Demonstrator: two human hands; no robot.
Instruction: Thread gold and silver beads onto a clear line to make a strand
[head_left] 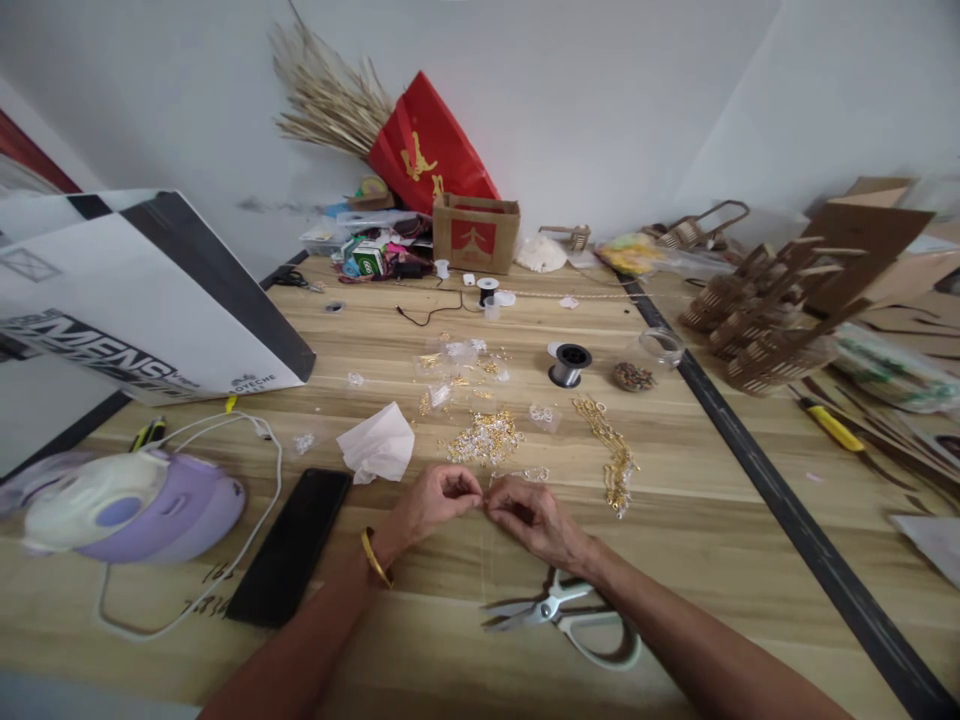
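Note:
My left hand [442, 500] and my right hand [536, 515] meet fingertip to fingertip over the wooden table. Both are pinched closed, and what lies between the fingers is too small to make out. A faint clear thread seems to hang below them. Just beyond the fingers lies a pile of gold and clear beads [486, 437], with a short row of clear beads [529, 474] near my right hand. Gold bead chains [611, 450] lie further right. Open-bladed scissors [559, 610] with pale handles rest below my right forearm.
A black phone [292, 545], a crumpled tissue [379, 443] and a purple-white device [150, 505] with a cable are on the left. A wire spool [570, 366] and a glass jar [646, 360] stand beyond. Woven baskets [757, 320] and a yellow cutter [831, 424] lie right.

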